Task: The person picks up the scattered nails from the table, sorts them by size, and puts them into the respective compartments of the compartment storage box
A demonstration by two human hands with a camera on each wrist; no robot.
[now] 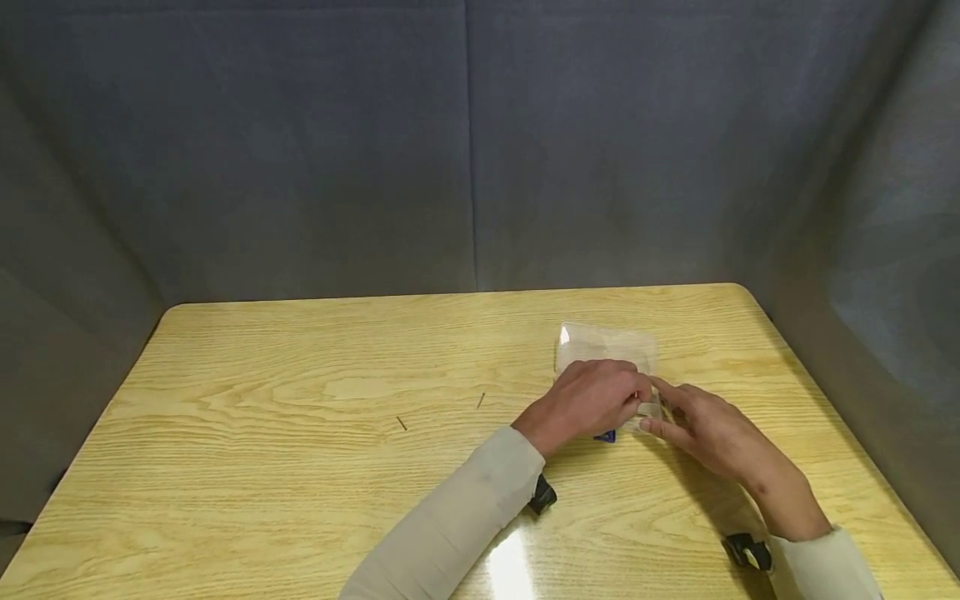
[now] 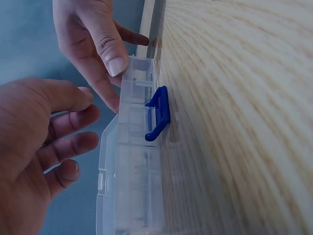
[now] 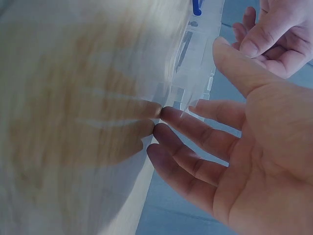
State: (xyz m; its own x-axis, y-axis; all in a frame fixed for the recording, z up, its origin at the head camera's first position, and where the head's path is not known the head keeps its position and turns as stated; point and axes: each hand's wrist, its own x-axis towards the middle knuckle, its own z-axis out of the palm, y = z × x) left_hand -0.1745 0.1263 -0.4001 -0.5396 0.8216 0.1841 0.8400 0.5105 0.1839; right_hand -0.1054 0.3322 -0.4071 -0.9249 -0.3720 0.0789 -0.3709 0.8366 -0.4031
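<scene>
On table [image 1: 300, 400]: clear compartment box [image 2: 132, 166], blue latch [image 2: 159, 113]; both hands' grip relaxed, unclosed.

A clear plastic compartment box [image 1: 606, 357] lay flat on the wooden table, right of centre and toward the far side. It was shallow and rectangular, see-through, with inner dividers showing through its walls in the left wrist view. A blue latch [image 2: 158, 114] sat at the middle of its near edge, against the tabletop. Its lid looked slightly parted from the base along that edge.
</scene>
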